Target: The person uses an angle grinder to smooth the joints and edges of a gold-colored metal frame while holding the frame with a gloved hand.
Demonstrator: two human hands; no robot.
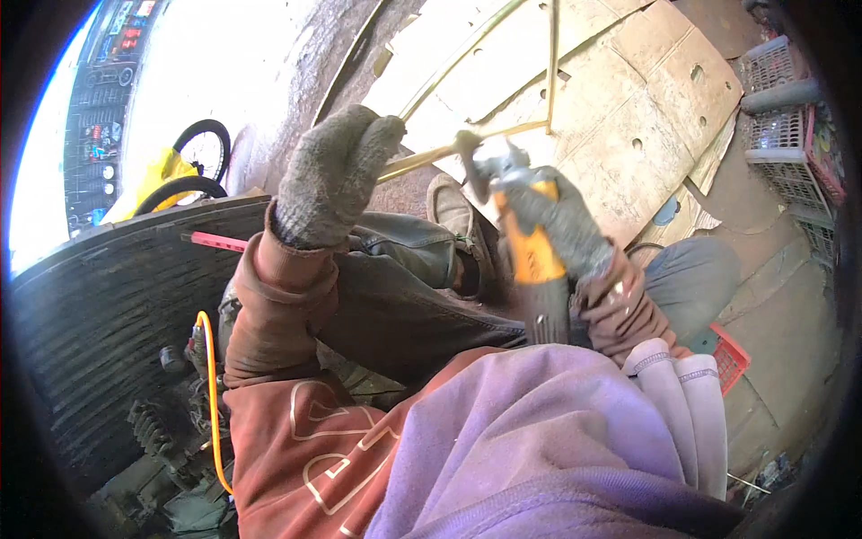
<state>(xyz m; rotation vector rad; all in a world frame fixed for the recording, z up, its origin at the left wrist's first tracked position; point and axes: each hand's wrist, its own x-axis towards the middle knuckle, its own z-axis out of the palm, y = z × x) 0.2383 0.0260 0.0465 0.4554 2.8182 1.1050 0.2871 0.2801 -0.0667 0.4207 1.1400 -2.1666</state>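
My left hand, in a grey knit glove, is closed around one end of a thin brass-coloured bar. This bar joins other slim strips into a frame that stretches away over the cardboard. An angle grinder, orange and black, is in my gloved right hand. The grinder's head and disc are right at the bar, blurred by motion; whether they touch I cannot tell. My shoe sits just below the bar.
Flattened cardboard covers the floor ahead. Plastic crates stand at the right, and a red basket lies near my right leg. On the left are a dark ridged panel, an orange cable and a wheel.
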